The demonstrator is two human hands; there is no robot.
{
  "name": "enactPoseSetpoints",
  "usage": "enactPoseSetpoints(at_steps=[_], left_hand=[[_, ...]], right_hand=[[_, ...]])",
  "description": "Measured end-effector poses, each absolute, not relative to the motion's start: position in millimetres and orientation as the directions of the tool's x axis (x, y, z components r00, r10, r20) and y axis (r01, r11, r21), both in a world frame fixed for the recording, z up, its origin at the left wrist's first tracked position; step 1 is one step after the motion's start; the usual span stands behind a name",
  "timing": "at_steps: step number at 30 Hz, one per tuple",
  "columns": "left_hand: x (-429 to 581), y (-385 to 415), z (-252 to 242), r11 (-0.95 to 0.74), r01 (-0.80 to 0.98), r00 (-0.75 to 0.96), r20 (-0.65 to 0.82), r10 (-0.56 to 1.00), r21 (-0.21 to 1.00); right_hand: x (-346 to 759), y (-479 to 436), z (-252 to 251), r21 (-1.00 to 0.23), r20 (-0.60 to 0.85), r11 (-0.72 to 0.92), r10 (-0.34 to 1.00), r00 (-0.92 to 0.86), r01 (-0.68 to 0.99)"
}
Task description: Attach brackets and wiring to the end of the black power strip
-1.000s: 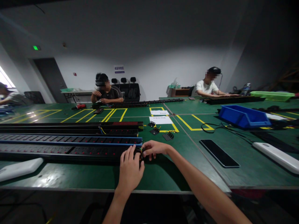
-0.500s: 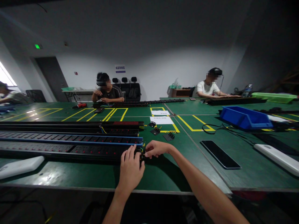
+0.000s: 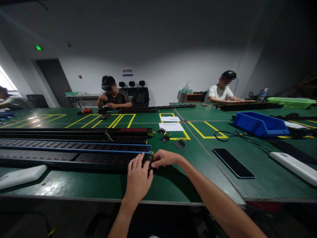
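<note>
A long black socket strip (image 3: 104, 161) with red dots lies across the table, its right end between my hands. My left hand (image 3: 139, 177) rests over that end, fingers bent around it and thumb along its near side. Just beyond the end, my right hand (image 3: 165, 158) is closed in a pinch on what looks like a small black end plate (image 3: 152, 161), mostly hidden by fingers. Green-yellow wire shows between the hands. Behind lies a blue-edged strip (image 3: 99, 147). Several small black plates with terminals (image 3: 164, 138) lie on the table past my right hand.
At left is a white power bank-like block (image 3: 23, 177). To the right lie a phone (image 3: 232, 163), a long white device (image 3: 294, 168), black cables (image 3: 237, 134) and a blue bin (image 3: 260, 125). Paper sheets (image 3: 170, 127) lie ahead. Co-workers sit across the green table (image 3: 183, 193).
My right hand has moved slightly left, closer against the strip's end. My left hand stays in place on the strip.
</note>
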State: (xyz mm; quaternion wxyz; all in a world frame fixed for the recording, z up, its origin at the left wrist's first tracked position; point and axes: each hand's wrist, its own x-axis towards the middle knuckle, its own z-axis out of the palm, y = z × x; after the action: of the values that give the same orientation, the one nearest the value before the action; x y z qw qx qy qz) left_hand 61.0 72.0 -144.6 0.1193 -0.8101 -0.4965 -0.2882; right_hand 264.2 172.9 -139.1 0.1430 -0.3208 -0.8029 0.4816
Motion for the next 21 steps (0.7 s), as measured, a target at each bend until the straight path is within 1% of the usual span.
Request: enactPoseSetpoints(at_steps=[8, 21], left_hand=[[62.0, 71.3, -145.0, -0.462, 0.881, 0.326, 0.579, 0.747, 0.101], [61.8, 70.6, -144.5, -0.471, 0.878, 0.338, 0.584, 0.738, 0.087]], right_hand=[[262.9, 172.5, -137.2, -0.844, -0.114, 0.327, 0.665, -0.738, 0.425], [261.3, 171.0, -134.3, -0.866, -0.145, 0.251, 0.703, -0.697, 0.433]])
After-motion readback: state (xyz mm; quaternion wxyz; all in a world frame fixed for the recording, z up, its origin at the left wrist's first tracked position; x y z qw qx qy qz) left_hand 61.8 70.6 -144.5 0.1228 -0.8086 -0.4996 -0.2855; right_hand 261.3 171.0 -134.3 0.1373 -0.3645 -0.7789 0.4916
